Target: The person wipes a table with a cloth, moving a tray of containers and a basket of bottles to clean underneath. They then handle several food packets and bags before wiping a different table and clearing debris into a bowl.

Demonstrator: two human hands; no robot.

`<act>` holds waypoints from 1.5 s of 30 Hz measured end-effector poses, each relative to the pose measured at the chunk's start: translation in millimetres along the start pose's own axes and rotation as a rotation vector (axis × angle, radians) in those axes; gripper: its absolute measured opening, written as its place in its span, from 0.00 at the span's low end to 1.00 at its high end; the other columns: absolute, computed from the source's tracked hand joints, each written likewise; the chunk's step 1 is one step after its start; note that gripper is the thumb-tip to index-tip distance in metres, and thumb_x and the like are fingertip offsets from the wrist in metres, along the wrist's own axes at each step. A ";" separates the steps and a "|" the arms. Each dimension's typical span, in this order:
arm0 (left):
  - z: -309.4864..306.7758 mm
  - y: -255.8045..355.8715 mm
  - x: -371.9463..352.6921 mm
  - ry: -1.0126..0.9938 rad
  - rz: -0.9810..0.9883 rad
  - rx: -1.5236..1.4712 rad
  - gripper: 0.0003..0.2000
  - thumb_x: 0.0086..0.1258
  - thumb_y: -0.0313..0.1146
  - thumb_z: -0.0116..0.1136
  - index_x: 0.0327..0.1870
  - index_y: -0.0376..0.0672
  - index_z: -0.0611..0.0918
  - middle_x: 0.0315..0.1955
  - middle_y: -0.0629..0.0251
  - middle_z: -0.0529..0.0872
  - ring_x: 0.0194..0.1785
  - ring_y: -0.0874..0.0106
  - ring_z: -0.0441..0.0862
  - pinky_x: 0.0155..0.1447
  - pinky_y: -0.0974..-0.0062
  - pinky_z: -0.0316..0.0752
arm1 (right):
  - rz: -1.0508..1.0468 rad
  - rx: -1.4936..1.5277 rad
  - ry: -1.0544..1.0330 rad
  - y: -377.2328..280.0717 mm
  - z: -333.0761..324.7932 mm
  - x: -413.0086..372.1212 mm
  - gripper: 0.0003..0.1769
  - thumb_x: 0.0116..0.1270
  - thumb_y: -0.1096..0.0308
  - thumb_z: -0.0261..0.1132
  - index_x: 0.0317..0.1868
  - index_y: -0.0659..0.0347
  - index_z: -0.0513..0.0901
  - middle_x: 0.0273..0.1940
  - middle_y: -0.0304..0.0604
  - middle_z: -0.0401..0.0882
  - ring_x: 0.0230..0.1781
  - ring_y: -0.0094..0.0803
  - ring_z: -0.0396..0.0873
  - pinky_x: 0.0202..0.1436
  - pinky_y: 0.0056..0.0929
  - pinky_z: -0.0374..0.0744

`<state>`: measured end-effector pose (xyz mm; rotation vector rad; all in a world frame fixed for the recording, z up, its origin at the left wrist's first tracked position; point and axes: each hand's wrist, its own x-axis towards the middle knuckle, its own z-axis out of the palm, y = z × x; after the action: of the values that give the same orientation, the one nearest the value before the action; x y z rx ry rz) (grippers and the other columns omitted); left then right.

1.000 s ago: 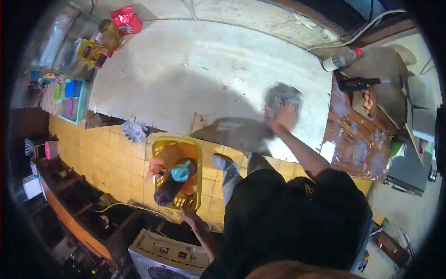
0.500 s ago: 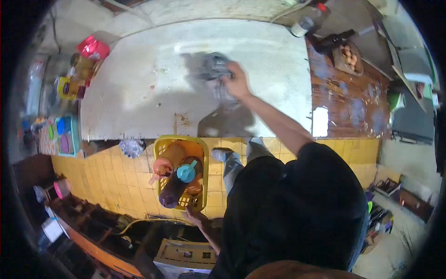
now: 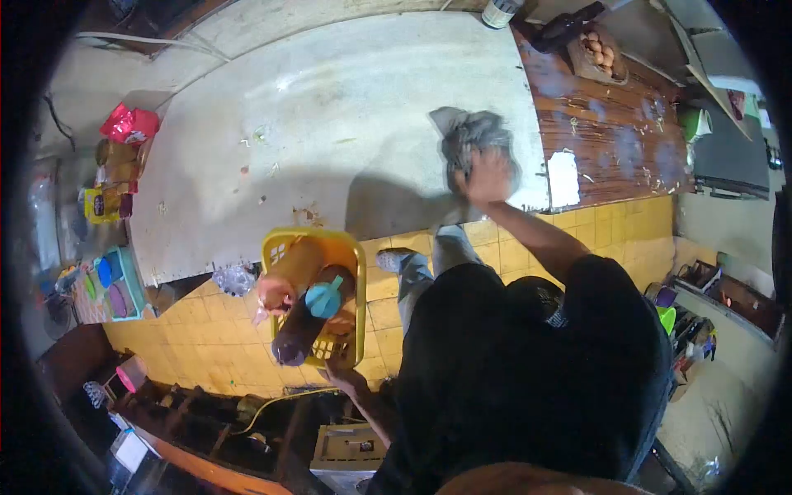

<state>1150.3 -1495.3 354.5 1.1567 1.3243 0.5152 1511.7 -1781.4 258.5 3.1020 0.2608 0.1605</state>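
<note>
- While my right hand (image 3: pixel 487 177) presses the grey cloth (image 3: pixel 466 132) on the table (image 3: pixel 330 124), blur hides its grip.
- My left hand (image 3: pixel 342 379) holds the yellow basket (image 3: pixel 276 243), grip closed on its rim.

Fisheye view with dark, warped edges. Bright worktop (image 3: pixel 330 124). Right hand (image 3: pixel 487 177) and cloth (image 3: pixel 470 136) motion-blurred, with a soft shadow left of the fingers (image 3: pixel 493 161).

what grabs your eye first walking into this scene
The yellow basket packed with bottles stands out most, gripped at its near edge by the left hand above the yellow tiled floor. Next comes the right hand on a grey cloth near the right end of the pale countertop, with a red bag at its far left.
</note>
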 end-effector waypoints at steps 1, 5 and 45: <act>-5.4 -1.5 -2.4 0.029 0.011 -0.005 0.26 0.64 0.33 0.48 0.63 0.36 0.63 0.55 0.49 0.73 0.51 0.57 0.79 0.53 0.61 0.78 | -0.016 0.062 -0.074 -29.6 -13.7 2.2 0.36 0.58 0.42 0.60 0.63 0.52 0.71 0.63 0.56 0.63 0.65 0.60 0.58 0.67 0.60 0.57; -38.0 -15.6 -2.6 0.041 -0.013 -0.085 0.25 0.61 0.33 0.52 0.60 0.35 0.68 0.53 0.51 0.75 0.49 0.60 0.79 0.49 0.64 0.78 | -0.271 0.346 -0.140 -158.5 -30.8 23.5 0.31 0.57 0.49 0.63 0.61 0.48 0.71 0.63 0.51 0.61 0.69 0.57 0.53 0.67 0.56 0.58; 128.4 -17.0 3.2 -0.182 -0.084 -0.061 0.27 0.59 0.28 0.52 0.62 0.39 0.65 0.52 0.53 0.74 0.52 0.60 0.78 0.52 0.58 0.79 | 0.057 0.084 -0.048 148.6 -8.3 226.3 0.32 0.59 0.54 0.63 0.64 0.47 0.66 0.61 0.49 0.64 0.61 0.54 0.64 0.62 0.53 0.67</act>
<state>1264.3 -1544.9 317.8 1.0664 1.1870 0.3775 1757.3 -1889.8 294.4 3.1936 0.1830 0.0773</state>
